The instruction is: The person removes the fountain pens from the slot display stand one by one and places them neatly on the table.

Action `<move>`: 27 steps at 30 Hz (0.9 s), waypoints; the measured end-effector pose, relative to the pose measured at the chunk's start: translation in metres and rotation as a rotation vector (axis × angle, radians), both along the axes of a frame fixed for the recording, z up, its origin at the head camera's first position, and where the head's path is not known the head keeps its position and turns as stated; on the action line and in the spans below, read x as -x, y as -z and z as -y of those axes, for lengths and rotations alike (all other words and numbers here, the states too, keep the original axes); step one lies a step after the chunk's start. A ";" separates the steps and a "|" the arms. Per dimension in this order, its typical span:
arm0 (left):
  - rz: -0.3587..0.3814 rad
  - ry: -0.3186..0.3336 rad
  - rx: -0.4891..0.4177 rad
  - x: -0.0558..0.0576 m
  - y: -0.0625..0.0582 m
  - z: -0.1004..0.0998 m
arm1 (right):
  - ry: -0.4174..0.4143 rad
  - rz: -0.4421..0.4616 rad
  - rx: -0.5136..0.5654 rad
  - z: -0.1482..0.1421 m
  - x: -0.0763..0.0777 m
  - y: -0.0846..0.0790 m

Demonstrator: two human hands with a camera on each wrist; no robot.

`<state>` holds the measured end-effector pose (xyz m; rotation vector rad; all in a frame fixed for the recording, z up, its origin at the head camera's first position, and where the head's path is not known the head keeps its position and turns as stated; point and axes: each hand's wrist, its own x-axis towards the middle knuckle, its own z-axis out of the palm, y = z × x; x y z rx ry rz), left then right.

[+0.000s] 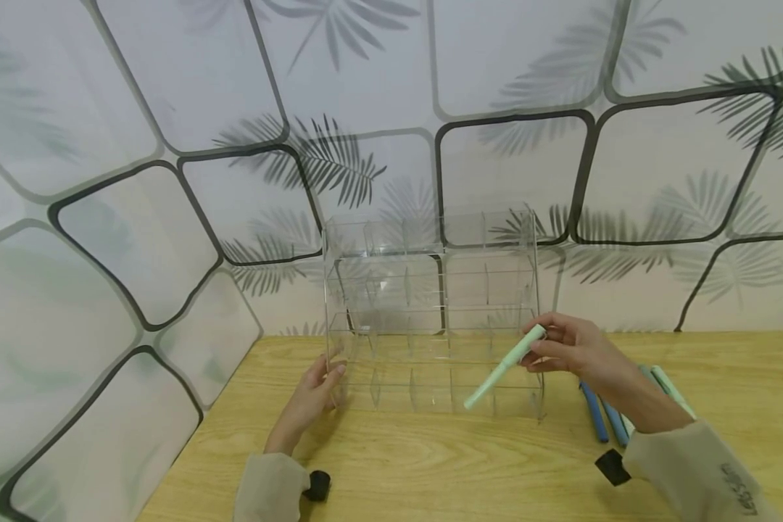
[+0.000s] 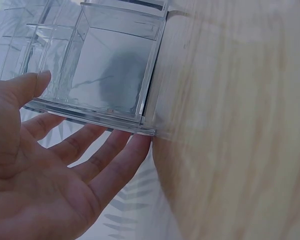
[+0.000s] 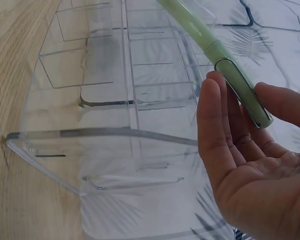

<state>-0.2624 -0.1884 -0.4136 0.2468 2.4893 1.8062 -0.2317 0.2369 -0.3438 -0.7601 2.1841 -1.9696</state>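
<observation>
A clear plastic organizer [image 1: 431, 310], with several tiers split by dividers, stands upright on the table. My left hand [image 1: 309, 397] grips its lower left side; in the left wrist view the thumb lies at the front of the side wall and the fingers spread along its outer face. In my right hand [image 1: 581, 355] is a light green capped pen [image 1: 504, 368], pinched near its clip end between thumb and fingers. The pen slants down to the left, overlapping the organizer's lower right compartments in the head view. Its wire clip shows in the right wrist view.
On the wooden table [image 1: 431, 464], several pens lie right of the organizer, among them a dark blue pen [image 1: 594, 412] and a pale green pen [image 1: 672, 390], partly hidden by my right forearm. A leaf-patterned wall covering [image 1: 378, 94] rises behind and to the left.
</observation>
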 end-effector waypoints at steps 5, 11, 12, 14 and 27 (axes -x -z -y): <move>-0.008 0.008 -0.004 -0.001 0.000 0.001 | 0.049 0.023 -0.006 -0.009 -0.002 0.000; -0.016 0.009 0.003 -0.002 0.000 0.001 | 0.100 0.041 0.001 -0.025 -0.002 0.001; -0.015 0.008 0.002 -0.002 0.000 0.001 | 0.106 0.037 -0.006 -0.028 -0.002 0.001; -0.011 0.006 -0.001 -0.002 -0.001 0.000 | 0.124 0.042 -0.020 -0.034 -0.002 0.001; -0.005 0.005 0.003 -0.001 -0.001 0.001 | 0.129 0.036 0.036 -0.071 -0.003 -0.003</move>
